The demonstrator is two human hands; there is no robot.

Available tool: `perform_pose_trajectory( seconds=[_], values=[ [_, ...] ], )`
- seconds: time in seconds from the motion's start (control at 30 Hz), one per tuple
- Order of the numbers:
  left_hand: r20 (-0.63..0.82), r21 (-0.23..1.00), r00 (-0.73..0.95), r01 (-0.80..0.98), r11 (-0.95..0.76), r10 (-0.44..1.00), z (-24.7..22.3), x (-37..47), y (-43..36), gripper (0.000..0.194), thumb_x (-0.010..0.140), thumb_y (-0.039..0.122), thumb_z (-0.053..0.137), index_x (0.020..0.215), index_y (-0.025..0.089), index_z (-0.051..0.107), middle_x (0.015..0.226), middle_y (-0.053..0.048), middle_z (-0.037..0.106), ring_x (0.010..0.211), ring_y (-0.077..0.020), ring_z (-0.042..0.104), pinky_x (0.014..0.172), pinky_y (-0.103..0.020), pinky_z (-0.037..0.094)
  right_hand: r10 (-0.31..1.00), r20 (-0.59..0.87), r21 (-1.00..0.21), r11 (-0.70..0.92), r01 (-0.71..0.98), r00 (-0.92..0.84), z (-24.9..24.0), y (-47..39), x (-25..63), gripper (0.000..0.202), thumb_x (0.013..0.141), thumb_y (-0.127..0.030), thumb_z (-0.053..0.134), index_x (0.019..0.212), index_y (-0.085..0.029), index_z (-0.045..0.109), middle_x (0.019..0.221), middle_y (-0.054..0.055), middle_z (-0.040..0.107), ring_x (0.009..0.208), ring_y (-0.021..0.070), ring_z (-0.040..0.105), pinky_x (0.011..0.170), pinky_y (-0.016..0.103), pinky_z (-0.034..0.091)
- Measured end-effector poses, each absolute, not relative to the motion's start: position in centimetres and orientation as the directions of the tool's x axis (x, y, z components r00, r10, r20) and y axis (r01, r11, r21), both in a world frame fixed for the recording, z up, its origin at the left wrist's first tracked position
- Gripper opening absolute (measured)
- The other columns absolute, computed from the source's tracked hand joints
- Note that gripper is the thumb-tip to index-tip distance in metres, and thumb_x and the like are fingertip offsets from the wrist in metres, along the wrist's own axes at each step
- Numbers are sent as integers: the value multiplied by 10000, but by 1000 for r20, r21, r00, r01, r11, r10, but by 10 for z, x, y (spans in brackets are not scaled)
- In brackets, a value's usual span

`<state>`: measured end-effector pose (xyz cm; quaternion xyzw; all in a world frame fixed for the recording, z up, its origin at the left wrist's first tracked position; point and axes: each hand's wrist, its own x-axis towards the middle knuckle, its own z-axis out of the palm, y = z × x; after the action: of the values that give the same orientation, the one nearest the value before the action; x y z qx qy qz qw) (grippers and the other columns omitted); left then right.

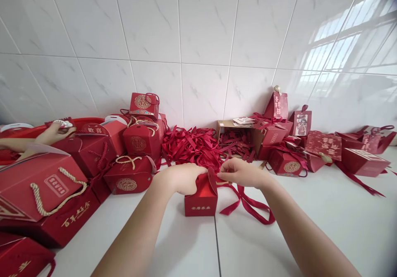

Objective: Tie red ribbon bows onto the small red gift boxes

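Note:
A small red gift box (pixel 201 205) with gold lettering on its front stands in front of me on the white surface. My left hand (pixel 183 178) is closed over the top left of the box, gripping it by the upper flap; its fingertips are partly hidden. At the box's right side, my right hand (pixel 238 172) pinches a red ribbon close to the flap. A thin beige strip shows under those fingers, too small to name. The ribbon's loops and tail (pixel 252 208) trail to the right on the surface.
Behind the box lies a heap of red ribbons (pixel 194 144), beside an open carton (pixel 221 126) of red strips and cards. Red gift boxes (pixel 136 175) crowd the left, more boxes (pixel 285 163) the right. Another person's hand (pixel 54 133) holds something at far left. A tiled wall (pixel 204 95) stands behind.

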<state>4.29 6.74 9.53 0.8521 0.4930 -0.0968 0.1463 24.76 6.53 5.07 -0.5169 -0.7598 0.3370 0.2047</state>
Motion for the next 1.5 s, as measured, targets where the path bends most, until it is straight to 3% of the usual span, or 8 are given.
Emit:
perform_pose_trajectory(
  seconds=[0.27,0.5,0.73,0.87,0.97,1.17,1.33,1.5],
  values=[
    [-198,271,587,803,-532,785,94,43,69,335,775,320,497,1076,299,644,1146,-57,633,928,-251,628,650,-295,466,934,-10,-766,222,603,-356,37,75,245,235,763,-330,525,588,-174,522,563,-26,495,526,97,394,494,239,296],
    [-156,329,587,789,-519,794,88,44,76,145,740,262,508,773,217,642,865,-49,679,678,-203,613,508,-272,348,938,17,-801,220,557,-347,35,74,232,230,774,-329,517,602,-176,510,576,-25,508,554,107,459,515,235,333],
    [-86,349,568,786,-510,818,81,48,80,144,748,202,469,650,196,574,658,-30,601,497,-142,481,457,-276,268,936,33,-815,228,533,-351,31,74,228,237,805,-350,503,637,-183,495,569,-40,463,553,112,489,518,234,370],
    [-53,358,568,778,-516,821,81,48,81,139,740,180,463,628,197,543,648,-25,591,501,-140,471,461,-275,275,935,138,-793,303,529,-328,33,71,230,158,814,-347,548,829,-193,577,846,10,614,740,138,563,634,253,437],
    [1,361,564,770,-526,826,86,49,77,152,777,195,435,672,202,544,754,-33,636,585,-157,522,505,-279,321,907,243,-792,390,469,-345,37,69,230,239,843,-363,557,1029,-216,590,1076,42,605,944,163,561,780,274,451],
    [204,308,502,782,-542,841,106,43,56,275,884,311,336,708,214,524,766,-33,622,651,-180,549,552,-293,361,827,251,-852,436,291,-503,43,67,229,296,885,-442,515,884,-169,629,747,-2,574,649,106,502,617,240,438],
    [-92,202,367,917,-343,926,108,31,49,278,770,483,493,855,224,545,876,-68,649,686,-240,603,522,-310,385,904,307,-877,391,281,-298,50,64,235,345,802,-502,615,839,-167,689,788,33,665,723,152,606,627,265,486],
    [-266,175,372,926,-335,889,101,33,59,362,669,435,598,955,221,541,962,-88,654,790,-292,629,536,-322,427,866,466,-829,498,253,-181,68,51,250,219,751,-392,713,787,-176,700,786,44,720,720,164,649,669,284,515]
  ],
)
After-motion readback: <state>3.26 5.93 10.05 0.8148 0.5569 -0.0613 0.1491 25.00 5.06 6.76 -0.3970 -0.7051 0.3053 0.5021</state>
